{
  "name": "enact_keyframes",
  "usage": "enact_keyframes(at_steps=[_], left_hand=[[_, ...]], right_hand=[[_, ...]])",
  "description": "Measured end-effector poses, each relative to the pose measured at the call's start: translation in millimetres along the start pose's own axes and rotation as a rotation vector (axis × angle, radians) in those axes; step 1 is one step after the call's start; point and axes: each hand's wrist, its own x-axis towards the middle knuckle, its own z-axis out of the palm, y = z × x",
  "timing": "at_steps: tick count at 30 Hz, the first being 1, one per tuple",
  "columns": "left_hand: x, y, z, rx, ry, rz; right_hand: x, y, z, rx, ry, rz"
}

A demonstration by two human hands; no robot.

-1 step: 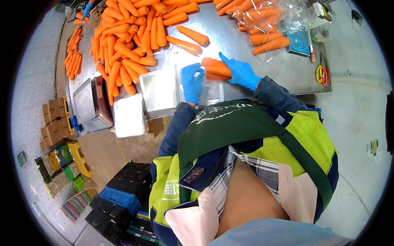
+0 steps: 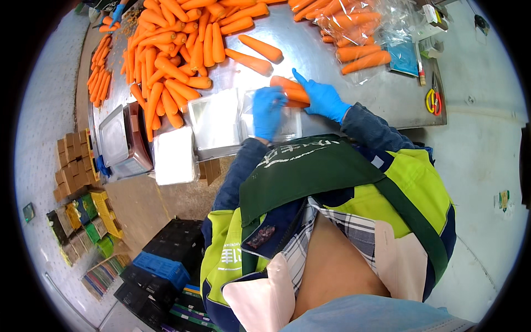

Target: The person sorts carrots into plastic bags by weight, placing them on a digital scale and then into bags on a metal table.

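Note:
My right hand (image 2: pixel 323 99), in a blue glove, grips several carrots (image 2: pixel 290 88), its thumb raised along their upper side. My left hand (image 2: pixel 267 113), also gloved, is curled beside their left end, its fingers smeared by motion. Beneath them lie clear plastic packaging (image 2: pixel 289 126) and, to the left, pale flat packs (image 2: pixel 213 119). A large heap of carrots (image 2: pixel 166 50) lies beyond my hands, with two loose carrots (image 2: pixel 260 47) nearer them.
Bagged carrots (image 2: pixel 359 55), a blue packet (image 2: pixel 404 58) and scissors (image 2: pixel 434 99) are at the right of the steel table (image 2: pixel 365 91). A metal container (image 2: pixel 124 141) sits at left. A co-worker's gloved hand (image 2: pixel 116 14) shows top left. Crates (image 2: pixel 160 265) and cardboard boxes (image 2: pixel 74 166) stand below.
My left hand has moved slightly to the right, closer to the carrots in my right hand. My right hand and those carrots have shifted a little left.

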Motion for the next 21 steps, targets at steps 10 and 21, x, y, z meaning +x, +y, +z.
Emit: enact_keyframes(at_steps=[10,21], left_hand=[[-5,53,-9,0.36,0.1,-0.216],[-26,27,6,0.281,-0.725,-0.033]], right_hand=[[-12,11,21,1.006,0.02,0.107],[-55,-15,19,1.433,0.104,0.485]])
